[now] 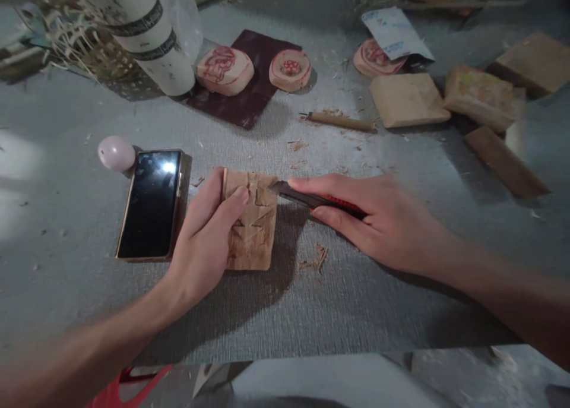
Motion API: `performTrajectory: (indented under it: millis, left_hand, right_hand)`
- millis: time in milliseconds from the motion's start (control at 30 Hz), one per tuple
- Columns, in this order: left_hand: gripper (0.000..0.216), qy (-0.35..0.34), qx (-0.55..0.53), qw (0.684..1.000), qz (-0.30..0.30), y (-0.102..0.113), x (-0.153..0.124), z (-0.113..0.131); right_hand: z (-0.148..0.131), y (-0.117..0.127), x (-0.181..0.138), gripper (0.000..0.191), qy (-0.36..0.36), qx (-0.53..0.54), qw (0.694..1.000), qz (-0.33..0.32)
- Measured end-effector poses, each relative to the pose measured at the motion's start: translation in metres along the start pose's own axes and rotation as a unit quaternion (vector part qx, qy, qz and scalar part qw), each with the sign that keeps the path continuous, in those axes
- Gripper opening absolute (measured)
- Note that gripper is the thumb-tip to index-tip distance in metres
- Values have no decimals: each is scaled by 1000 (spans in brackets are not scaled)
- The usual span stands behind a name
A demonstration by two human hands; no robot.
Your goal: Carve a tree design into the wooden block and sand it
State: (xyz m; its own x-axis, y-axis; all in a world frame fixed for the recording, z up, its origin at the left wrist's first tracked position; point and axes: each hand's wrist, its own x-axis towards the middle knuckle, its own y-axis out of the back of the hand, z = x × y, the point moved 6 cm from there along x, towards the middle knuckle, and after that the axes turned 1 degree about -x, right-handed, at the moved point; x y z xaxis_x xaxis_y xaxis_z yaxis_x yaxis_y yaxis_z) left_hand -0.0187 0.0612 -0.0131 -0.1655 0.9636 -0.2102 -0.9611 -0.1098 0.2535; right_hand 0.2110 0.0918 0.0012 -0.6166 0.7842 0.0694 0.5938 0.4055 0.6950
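Observation:
A small wooden block [253, 250] with a tree-like pattern of pointed cuts carved in its face is gripped by my left hand [207, 230]. The thumb presses on the carved face, and the other fingers go behind the left edge, partly hidden. My right hand [369, 215] is closed around a black and red utility knife [323, 202], thumb along its top. Its blade tip meets the block's upper right part, beside the carved lines. Wood shavings [318, 259] lie on the table just right of the block.
A phone [151, 203] and a pale egg-shaped object [116, 153] lie at left. Behind are a carving tool [341, 121], a dark red sheet [249, 108], a round red-marked block [290, 70], a patterned cylinder [164, 63] and a plain wood block [407, 99]. Red handles [129, 390] show below the table edge.

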Motion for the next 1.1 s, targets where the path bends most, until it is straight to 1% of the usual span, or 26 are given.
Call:
performTrajectory:
  millis: [100,200,300,433,600,700,800,867,1100]
  left_hand:
    - [25,-7,25,1000,5,0,-1,2]
    - [27,-4,27,1000,6,0,-2,2]
    - [25,14,-9,1000,2,1,-1,-3]
    - [23,22,-56,998,-12,1,1,-9]
    - [17,3,-75,997,-19,1,5,-12]
    - [14,-2,-77,997,-22,1,5,-14]
    - [14,-5,-77,997,-22,2,5,-15]
    - [13,-8,-78,997,-23,2,4,-14]
    - [20,-18,-63,997,-26,1,5,-10]
  right_hand:
    - [0,-1,1,43,-16,26,999,-11]
    - [-1,-1,3,43,-32,54,997,-38]
    - [-2,0,5,41,-44,95,993,-52]
    - [1,3,4,40,-73,121,989,-40]
    - [11,12,1,38,-97,82,991,44]
    - [10,17,1,33,-80,34,993,75]
    - [6,18,2,27,-52,-26,995,83]
    - [4,18,2,25,-39,-48,995,81]
    - [-1,16,2,22,-23,-63,995,68]
